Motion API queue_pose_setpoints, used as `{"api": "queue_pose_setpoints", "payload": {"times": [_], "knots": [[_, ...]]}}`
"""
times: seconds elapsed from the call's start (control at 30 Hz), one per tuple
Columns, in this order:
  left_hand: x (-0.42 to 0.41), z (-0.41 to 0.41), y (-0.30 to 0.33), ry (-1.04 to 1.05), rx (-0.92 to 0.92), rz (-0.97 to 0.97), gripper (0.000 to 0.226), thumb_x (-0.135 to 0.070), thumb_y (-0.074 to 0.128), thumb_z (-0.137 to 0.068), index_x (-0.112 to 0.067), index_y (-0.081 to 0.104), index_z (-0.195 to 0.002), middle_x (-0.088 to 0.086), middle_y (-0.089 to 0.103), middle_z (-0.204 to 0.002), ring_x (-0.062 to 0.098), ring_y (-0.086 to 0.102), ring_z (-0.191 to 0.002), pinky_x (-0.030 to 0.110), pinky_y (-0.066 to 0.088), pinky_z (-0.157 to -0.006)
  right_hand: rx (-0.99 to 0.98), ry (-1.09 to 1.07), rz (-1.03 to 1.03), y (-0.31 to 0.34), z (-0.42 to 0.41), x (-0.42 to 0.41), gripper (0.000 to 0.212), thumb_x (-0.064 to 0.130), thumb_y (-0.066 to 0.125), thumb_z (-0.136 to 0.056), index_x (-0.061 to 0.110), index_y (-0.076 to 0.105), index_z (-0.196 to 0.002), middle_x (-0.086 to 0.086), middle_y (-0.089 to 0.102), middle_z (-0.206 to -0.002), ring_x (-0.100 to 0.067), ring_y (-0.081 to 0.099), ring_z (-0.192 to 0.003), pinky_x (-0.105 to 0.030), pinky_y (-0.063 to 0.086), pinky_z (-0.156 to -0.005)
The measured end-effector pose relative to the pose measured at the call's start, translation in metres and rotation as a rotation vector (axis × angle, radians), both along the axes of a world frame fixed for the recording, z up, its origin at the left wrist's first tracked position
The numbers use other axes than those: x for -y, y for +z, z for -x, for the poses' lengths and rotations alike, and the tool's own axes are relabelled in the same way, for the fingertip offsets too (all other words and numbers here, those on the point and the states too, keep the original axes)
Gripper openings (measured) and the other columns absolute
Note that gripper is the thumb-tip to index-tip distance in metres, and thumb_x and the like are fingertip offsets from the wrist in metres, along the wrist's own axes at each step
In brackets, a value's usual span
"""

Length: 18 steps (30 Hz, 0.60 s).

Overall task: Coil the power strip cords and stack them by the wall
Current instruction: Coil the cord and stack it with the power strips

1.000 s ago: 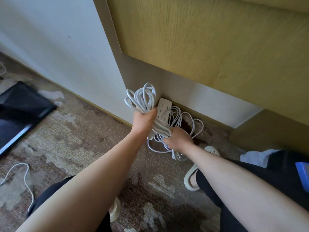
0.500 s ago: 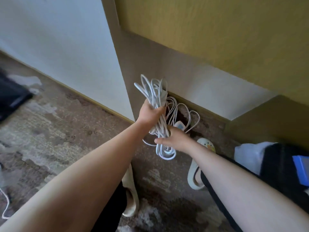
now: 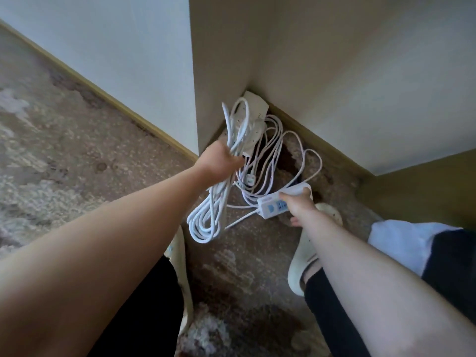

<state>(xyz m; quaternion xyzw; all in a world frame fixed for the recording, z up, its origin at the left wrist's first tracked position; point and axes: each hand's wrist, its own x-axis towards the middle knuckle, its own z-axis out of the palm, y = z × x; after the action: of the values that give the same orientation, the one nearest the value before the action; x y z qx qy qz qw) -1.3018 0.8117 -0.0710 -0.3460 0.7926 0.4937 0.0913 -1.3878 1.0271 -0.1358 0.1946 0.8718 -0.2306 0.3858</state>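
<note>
Patterned carpet (image 3: 77, 140) running into the wall corner (image 3: 219, 81).
Just out from that corner, the left hand (image 3: 219, 162) grips a coiled white cord (image 3: 208, 217); the right hand (image 3: 300, 204) pinches a power strip (image 3: 273, 207) nearby.

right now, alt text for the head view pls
The left hand grips a coiled white cord while the right hand holds a power strip above patterned carpet. More cords and another strip lie in the wall corner.
</note>
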Motion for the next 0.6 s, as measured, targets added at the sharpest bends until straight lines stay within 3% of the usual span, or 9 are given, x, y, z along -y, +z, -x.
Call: {"api": "queue_pose_setpoints", "payload": {"times": [0.07, 0.13, 0.23, 0.33, 0.4, 0.5, 0.57, 0.6], "knots": [[0.001, 0.005, -0.017, -0.022, 0.042, 0.005, 0.029, -0.025, 0.065, -0.083, -0.014, 0.049, -0.061, -0.002, 0.050, -0.052, 0.014, 0.048, -0.044, 0.023, 0.040, -0.045, 0.051, -0.058, -0.043, -0.023, -0.001, 0.006, 0.102, 0.051, 0.066, -0.089, 0.028, -0.005, -0.158, -0.018, 0.050, -0.134, -0.034, 0.057, -0.093, -0.045, 0.054, -0.082], [0.002, 0.007, -0.031, -0.041, 0.054, 0.031, 0.023, -0.027, 0.064, -0.082, -0.017, 0.049, -0.069, -0.002, 0.053, -0.058, 0.016, 0.051, -0.050, 0.025, 0.040, -0.048, 0.019, -0.113, -0.049, -0.046, -0.005, 0.010, 0.111, 0.052, 0.069, -0.086, 0.028, -0.012, -0.158, -0.020, 0.047, -0.143, -0.040, 0.056, -0.112, -0.045, 0.048, -0.094], [0.005, 0.005, -0.048, -0.089, 0.060, 0.069, 0.018, -0.029, 0.064, -0.081, -0.017, 0.051, -0.077, -0.001, 0.057, -0.064, 0.016, 0.055, -0.055, 0.027, 0.043, -0.050, -0.091, -0.187, -0.031, -0.066, -0.007, 0.013, 0.111, 0.046, 0.071, -0.087, 0.029, -0.015, -0.157, -0.020, 0.049, -0.143, -0.041, 0.055, -0.119, -0.036, 0.039, -0.085], [0.007, 0.003, -0.060, -0.093, 0.057, 0.082, 0.019, -0.029, 0.064, -0.083, -0.021, 0.048, -0.077, -0.001, 0.056, -0.066, 0.015, 0.054, -0.056, 0.027, 0.041, -0.049, -0.189, -0.274, 0.004, -0.070, -0.010, 0.016, 0.105, 0.040, 0.068, -0.086, 0.036, -0.010, -0.156, -0.021, 0.053, -0.136, -0.041, 0.059, -0.110, -0.042, 0.051, -0.087], [0.008, 0.005, -0.062, -0.056, 0.061, 0.065, 0.022, -0.027, 0.064, -0.083, -0.020, 0.046, -0.072, -0.001, 0.053, -0.064, 0.015, 0.050, -0.053, 0.026, 0.038, -0.048, -0.314, -0.194, 0.016, -0.062, -0.008, 0.020, 0.099, 0.040, 0.068, -0.085, 0.042, -0.001, -0.156, -0.018, 0.049, -0.137, -0.040, 0.059, -0.108, -0.045, 0.052, -0.083], [0.008, 0.018, -0.060, -0.007, 0.042, -0.006, 0.018, -0.027, 0.064, -0.083, -0.016, 0.051, -0.075, 0.003, 0.056, -0.067, 0.018, 0.054, -0.056, 0.029, 0.045, -0.052, -0.446, 0.014, 0.086, -0.048, 0.014, 0.027, 0.093, 0.038, 0.069, -0.085, 0.045, 0.006, -0.154, -0.012, 0.046, -0.142, -0.036, 0.060, -0.110, -0.042, 0.051, -0.078], [0.004, 0.035, -0.058, -0.004, 0.010, -0.045, 0.018, -0.028, 0.065, -0.082, -0.015, 0.053, -0.076, 0.004, 0.058, -0.069, 0.020, 0.057, -0.060, 0.031, 0.049, -0.056, -0.473, 0.121, 0.086, -0.038, 0.045, 0.033, 0.094, 0.039, 0.068, -0.086, 0.045, 0.005, -0.155, -0.007, 0.047, -0.145, -0.031, 0.062, -0.107, -0.035, 0.051, -0.072], [0.000, 0.047, -0.056, -0.017, -0.012, -0.057, 0.018, -0.028, 0.066, -0.082, -0.016, 0.053, -0.077, 0.004, 0.059, -0.072, 0.020, 0.059, -0.063, 0.033, 0.051, -0.058, -0.471, 0.164, 0.076, -0.033, 0.061, 0.035, 0.094, 0.039, 0.069, -0.086, 0.045, 0.005, -0.155, -0.006, 0.048, -0.143, -0.026, 0.063, -0.096, -0.029, 0.048, -0.063]]}}
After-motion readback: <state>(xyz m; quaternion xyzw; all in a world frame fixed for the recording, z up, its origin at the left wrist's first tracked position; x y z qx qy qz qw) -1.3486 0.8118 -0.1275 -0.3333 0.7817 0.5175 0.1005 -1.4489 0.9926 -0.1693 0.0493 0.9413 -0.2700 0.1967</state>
